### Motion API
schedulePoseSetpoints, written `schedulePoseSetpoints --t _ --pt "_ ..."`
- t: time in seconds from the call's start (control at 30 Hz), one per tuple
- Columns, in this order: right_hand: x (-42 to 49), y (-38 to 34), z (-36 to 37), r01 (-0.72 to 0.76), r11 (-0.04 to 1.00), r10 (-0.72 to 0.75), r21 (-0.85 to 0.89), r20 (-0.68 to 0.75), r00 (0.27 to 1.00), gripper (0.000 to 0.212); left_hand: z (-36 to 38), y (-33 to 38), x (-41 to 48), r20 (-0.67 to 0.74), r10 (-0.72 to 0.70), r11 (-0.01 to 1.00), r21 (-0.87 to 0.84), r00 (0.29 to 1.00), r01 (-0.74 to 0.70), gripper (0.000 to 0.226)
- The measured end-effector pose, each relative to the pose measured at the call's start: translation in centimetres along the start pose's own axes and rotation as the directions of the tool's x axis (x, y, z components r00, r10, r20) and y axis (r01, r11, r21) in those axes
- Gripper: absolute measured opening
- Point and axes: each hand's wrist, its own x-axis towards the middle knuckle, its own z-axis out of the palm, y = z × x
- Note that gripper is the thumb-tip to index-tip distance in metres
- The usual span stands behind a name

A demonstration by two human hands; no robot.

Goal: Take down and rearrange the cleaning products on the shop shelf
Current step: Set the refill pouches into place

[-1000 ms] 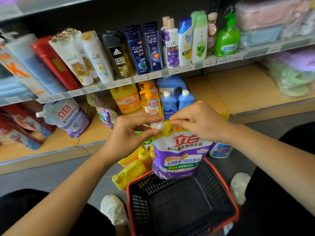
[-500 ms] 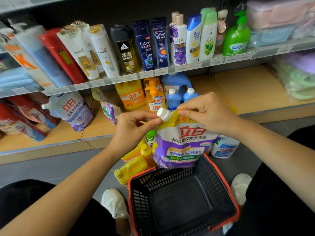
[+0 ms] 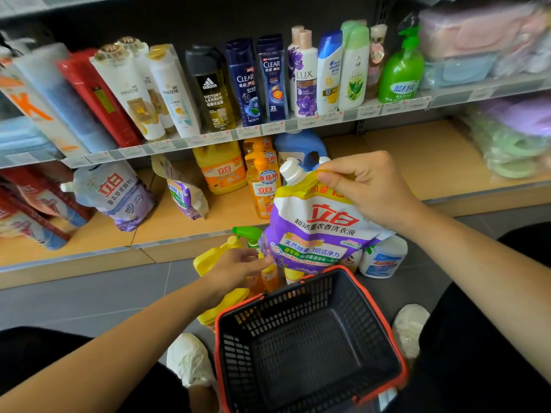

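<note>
My right hand (image 3: pixel 369 189) grips the top edge of a purple and yellow detergent pouch (image 3: pixel 322 234) beside its white screw cap (image 3: pixel 292 171). The pouch hangs upright above the far rim of a black basket with a red rim (image 3: pixel 398 350) on the floor. My left hand (image 3: pixel 235 269) is lower, its fingertips reaching the pouch's bottom left corner. Behind the pouch, the wooden lower shelf (image 3: pixel 417 156) holds orange dish soap bottles (image 3: pixel 220 168), a blue jug (image 3: pixel 298 144) and a lilac pouch (image 3: pixel 116 192).
Yellow bottles (image 3: pixel 208 257), a green spray head (image 3: pixel 247 234) and a white bottle (image 3: pixel 384 257) stand on the grey floor in front of the shelf. The upper shelf (image 3: pixel 328 119) carries shampoo bottles. My white shoes (image 3: pixel 187 359) flank the basket.
My left hand let go of the pouch's cap and dropped to its bottom left corner. My right hand lifted the pouch higher and nearer the shelf.
</note>
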Motion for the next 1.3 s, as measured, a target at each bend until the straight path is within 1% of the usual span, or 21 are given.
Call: schedulePoseSetpoints --t 0.07,0.1,0.2,0.3,0.4,0.43,0.47,0.57,0.63,0.73,0.8,0.87,0.9,0.93,0.97,1.0,1.07,1.1,1.13,1.2,1.3 --pt "0.0 0.1 0.0 -0.008 1.000 0.008 -0.002 -0.023 1.000 0.020 0.8 -0.4 0.4 0.062 -0.007 0.995 -0.095 0.998 0.013 0.019" --pt "0.1 0.2 -0.1 -0.023 1.000 0.023 0.006 -0.043 0.999 0.021 1.1 -0.3 0.7 0.062 -0.001 0.985 -0.173 0.998 0.011 0.017" --pt "0.2 0.5 -0.7 -0.077 0.997 0.079 0.025 -0.095 0.992 0.019 1.6 -0.1 1.7 0.037 -0.040 0.934 -0.355 0.999 0.050 0.027" --pt "0.3 0.9 -1.5 -0.124 0.992 0.129 0.036 -0.160 0.979 0.015 1.6 0.2 2.5 0.013 -0.057 0.875 -0.481 0.998 0.056 0.020" --pt "0.4 1.8 -2.1 -0.171 0.985 0.173 0.028 -0.208 0.963 0.014 1.2 0.7 3.1 -0.048 -0.066 0.838 -0.545 0.997 0.030 0.005" --pt "0.4 2.3 -2.3 -0.195 0.981 0.191 0.004 -0.218 0.957 0.015 0.9 0.8 3.3 -0.076 -0.058 0.834 -0.551 0.995 0.007 0.003" --pt "0.4 2.9 -2.5 -0.222 0.975 0.212 -0.020 -0.230 0.950 0.015 0.8 0.8 3.4 -0.114 -0.045 0.834 -0.551 0.993 -0.025 0.007" --pt "0.3 5.0 -3.2 -0.297 0.954 0.270 -0.053 -0.286 0.919 0.016 0.3 1.2 3.4 -0.257 0.067 0.858 -0.479 0.964 -0.187 0.019" --pt "0.2 6.2 -3.4 -0.350 0.936 0.321 -0.031 -0.329 0.888 0.015 -0.1 2.2 3.0 -0.369 0.214 0.869 -0.352 0.905 -0.349 0.020" --pt "0.1 8.0 -3.2 -0.432 0.902 0.406 0.016 -0.374 0.834 0.013 -1.0 4.9 2.1 -0.502 0.424 0.823 -0.134 0.754 -0.552 0.016" --pt "0.2 8.7 -3.1 -0.503 0.863 0.480 0.049 -0.392 0.785 0.012 -1.6 6.6 1.3 -0.543 0.529 0.778 0.002 0.652 -0.629 0.010" --pt "0.5 8.8 -3.1 -0.544 0.836 0.518 0.075 -0.437 0.735 0.017 -2.1 8.1 0.3 -0.541 0.624 0.726 0.135 0.563 -0.675 0.005" --pt "0.7 8.6 -3.1 -0.553 0.829 0.525 0.083 -0.456 0.719 0.024 -2.3 8.8 -0.1 -0.523 0.675 0.693 0.207 0.521 -0.691 0.003" --pt "0.9 8.2 -3.0 -0.549 0.831 0.522 0.088 -0.460 0.718 0.030 -2.6 9.4 -0.4 -0.498 0.721 0.659 0.275 0.482 -0.700 0.003" --pt "1.1 7.6 -2.7 -0.530 0.844 0.507 0.083 -0.446 0.737 0.034 -2.7 9.8 -0.7 -0.474 0.756 0.630 0.339 0.452 -0.699 0.004" --pt "1.3 7.0 -2.2 -0.505 0.861 0.485 0.066 -0.404 0.775 0.034 -2.9 10.2 -0.9 -0.450 0.777 0.613 0.387 0.439 -0.689 0.006" --pt "1.5 5.6 -1.0 -0.451 0.892 0.442 0.016 -0.237 0.865 0.032 -2.9 10.4 -1.1 -0.399 0.790 0.609 0.420 0.466 -0.673 0.007" --pt "1.4 5.0 -0.3 -0.432 0.902 0.428 -0.002 -0.135 0.894 0.031 -2.8 10.3 -1.2 -0.368 0.794 0.607 0.426 0.484 -0.671 0.007" --pt "1.4 4.4 0.3 -0.416 0.909 0.415 -0.012 -0.040 0.909 0.032 -2.7 10.1 -1.2 -0.333 0.804 0.595 0.442 0.493 -0.671 0.007" --pt "1.3 3.8 1.4 -0.384 0.923 0.383 -0.007 0.104 0.918 0.035 -2.4 9.9 -1.4 -0.251 0.840 0.538 0.496 0.480 -0.682 0.009" --pt "1.2 2.9 3.1 -0.358 0.931 0.333 0.065 0.245 0.911 0.035 -1.8 9.8 -1.9 -0.176 0.864 0.491 0.501 0.472 -0.713 0.015"
